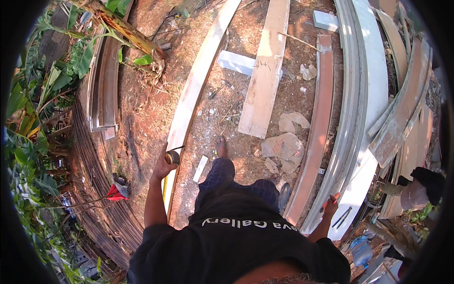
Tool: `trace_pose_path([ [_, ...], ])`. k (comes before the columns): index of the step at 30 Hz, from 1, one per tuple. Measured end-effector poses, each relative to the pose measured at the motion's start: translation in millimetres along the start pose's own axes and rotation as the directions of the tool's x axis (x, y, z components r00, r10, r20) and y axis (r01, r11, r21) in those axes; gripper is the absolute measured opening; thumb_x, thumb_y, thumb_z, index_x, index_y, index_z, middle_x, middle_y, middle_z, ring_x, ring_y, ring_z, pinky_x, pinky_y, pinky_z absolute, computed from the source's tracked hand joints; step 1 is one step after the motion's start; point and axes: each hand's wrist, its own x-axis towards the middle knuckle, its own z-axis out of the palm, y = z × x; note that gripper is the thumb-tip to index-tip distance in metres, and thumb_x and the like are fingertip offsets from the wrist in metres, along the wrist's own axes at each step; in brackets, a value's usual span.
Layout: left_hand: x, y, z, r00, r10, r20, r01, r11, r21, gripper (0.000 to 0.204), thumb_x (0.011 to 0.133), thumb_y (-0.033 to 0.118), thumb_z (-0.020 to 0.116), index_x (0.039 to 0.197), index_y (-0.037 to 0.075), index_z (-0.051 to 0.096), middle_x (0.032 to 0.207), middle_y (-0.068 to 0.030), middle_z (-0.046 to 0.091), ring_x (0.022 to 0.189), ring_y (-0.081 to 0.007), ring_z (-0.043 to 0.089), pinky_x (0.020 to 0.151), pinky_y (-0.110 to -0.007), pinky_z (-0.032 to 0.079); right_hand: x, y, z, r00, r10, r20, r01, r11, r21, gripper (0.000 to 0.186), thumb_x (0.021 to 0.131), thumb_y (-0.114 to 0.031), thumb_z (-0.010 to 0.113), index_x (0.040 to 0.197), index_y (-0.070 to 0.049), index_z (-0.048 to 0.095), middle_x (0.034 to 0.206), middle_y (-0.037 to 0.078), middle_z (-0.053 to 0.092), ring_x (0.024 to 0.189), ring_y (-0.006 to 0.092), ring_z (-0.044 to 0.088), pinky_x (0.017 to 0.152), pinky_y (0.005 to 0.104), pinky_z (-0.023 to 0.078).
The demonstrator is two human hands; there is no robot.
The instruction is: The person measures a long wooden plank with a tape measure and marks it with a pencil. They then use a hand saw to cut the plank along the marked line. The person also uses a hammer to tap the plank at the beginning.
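Observation:
My left hand [162,163] grips a round black-and-tan tape measure [172,157] at the edge of a long pale plank [197,85]; a strip of yellow tape [165,188] shows below it along the plank. A thin dark piece juts from that hand. At the right, my right hand [330,208] is closed on a red-handled tool [335,197], its type unclear, over long grey-white boards [350,109]. A dark long-legged tool [341,217] lies on the white board beside it. A small white offcut [200,168] is on the ground near my left foot.
A wide plank [261,94] lies across a white block [235,61]. A reddish board [313,156], torn cardboard [283,149] and another white block [325,21] are on the dirt. Banana plants [127,38], stacked rods [99,199] and a red cloth [116,191] line the left; warped boards [397,118] the right.

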Motion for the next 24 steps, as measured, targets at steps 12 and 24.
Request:
trace_pose_path([
  [12, 158.5, -17.1, -180.1, 0.997, 0.070, 0.020, -0.060, 0.945, -0.321, 0.106, 0.070, -0.003, 0.075, 0.162, 0.005, 0.022, 0.118, -0.0105, 0.063, 0.103, -0.0188, 0.064, 0.095, -0.031, 0.052, -109.7, -162.2, 253.0, 0.994, -0.061, 0.092, 0.037, 0.969, 0.244, 0.031, 0.091, -0.008, 0.059, 0.119, -0.003, 0.070, 0.071, 0.002, 0.058, 0.052, 0.0119, 0.052, 0.043, 0.0287, 0.039],
  [24, 327.1, 41.9, -205.5, 0.994, 0.108, -0.007, -0.099, 0.883, -0.459, 0.098, 0.079, -0.006, 0.070, 0.162, 0.004, 0.020, 0.130, -0.0127, 0.057, 0.109, -0.0199, 0.063, 0.082, -0.030, 0.057, -72.0, -415.5, 389.9, 0.945, -0.183, 0.271, 0.187, 0.982, 0.014, 0.037, 0.095, -0.013, 0.062, 0.129, 0.001, 0.067, 0.081, 0.000, 0.064, 0.059, 0.0087, 0.054, 0.050, 0.0243, 0.041],
])
